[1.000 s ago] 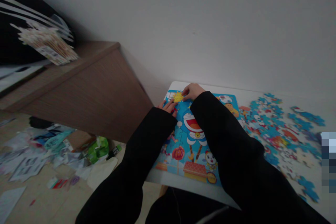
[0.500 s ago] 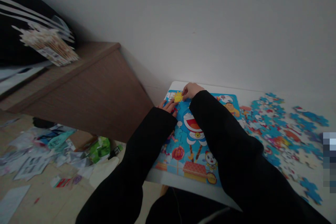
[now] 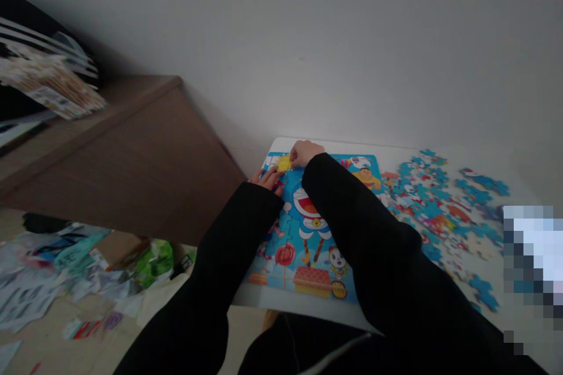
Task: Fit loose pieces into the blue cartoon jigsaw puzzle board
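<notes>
A jigsaw puzzle [image 3: 321, 225] with a blue cartoon cat lies on the white table [image 3: 316, 310], its upper part partly covered by my right forearm. My left hand [image 3: 268, 179] rests with outstretched fingers on the puzzle's upper left, just below the yellow sun [image 3: 284, 163]. Right beside that sun, my right hand [image 3: 305, 153] is closed, fingertips bent down to the puzzle surface. Whatever the fingertips pinch is hidden. To the right of the puzzle is a spread of loose puzzle pieces [image 3: 424, 211], mostly blue.
A brown wooden cabinet [image 3: 132, 158] stands left of the table, with a bundle of cotton swabs [image 3: 57, 85] and a black bag with white stripes on top. Plastic bags and papers [image 3: 83, 269] litter the floor. A grey wall rises behind the table.
The camera view has turned slightly right, so everything sits further left. My right hand stays by the sun, its fingers curled a little more. The left hand rests in the same place.
</notes>
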`<state>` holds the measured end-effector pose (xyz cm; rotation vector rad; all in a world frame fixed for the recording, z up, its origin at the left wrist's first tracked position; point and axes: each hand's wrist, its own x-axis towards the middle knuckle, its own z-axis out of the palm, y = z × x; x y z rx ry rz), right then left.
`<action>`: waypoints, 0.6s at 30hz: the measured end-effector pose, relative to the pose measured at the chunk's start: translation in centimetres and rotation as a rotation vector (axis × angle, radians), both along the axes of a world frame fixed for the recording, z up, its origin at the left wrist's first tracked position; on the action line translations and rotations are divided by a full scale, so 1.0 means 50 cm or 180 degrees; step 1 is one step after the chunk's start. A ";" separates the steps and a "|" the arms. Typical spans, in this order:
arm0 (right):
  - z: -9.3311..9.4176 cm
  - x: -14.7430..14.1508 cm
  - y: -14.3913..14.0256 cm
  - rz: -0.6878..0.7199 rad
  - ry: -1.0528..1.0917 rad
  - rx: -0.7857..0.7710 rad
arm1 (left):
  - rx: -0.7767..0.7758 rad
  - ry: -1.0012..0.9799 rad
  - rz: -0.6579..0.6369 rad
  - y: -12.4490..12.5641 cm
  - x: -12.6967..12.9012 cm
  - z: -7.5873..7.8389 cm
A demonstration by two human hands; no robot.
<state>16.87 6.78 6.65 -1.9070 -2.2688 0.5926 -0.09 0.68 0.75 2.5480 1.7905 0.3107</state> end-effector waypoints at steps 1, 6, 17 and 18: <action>0.005 -0.007 -0.007 -0.0005 -0.0078 0.0057 | 0.0007 -0.0005 0.0003 0.002 -0.001 -0.001; 0.032 -0.033 -0.043 0.0167 -0.0390 0.0261 | 0.0057 -0.0099 -0.0144 0.018 -0.014 -0.016; 0.183 0.144 -0.196 0.0591 -0.0576 0.0757 | 0.0217 -0.0109 -0.0447 0.036 -0.030 -0.026; 0.200 0.177 -0.218 0.0547 -0.0491 0.0773 | 0.0193 -0.0093 -0.0473 0.038 -0.032 -0.028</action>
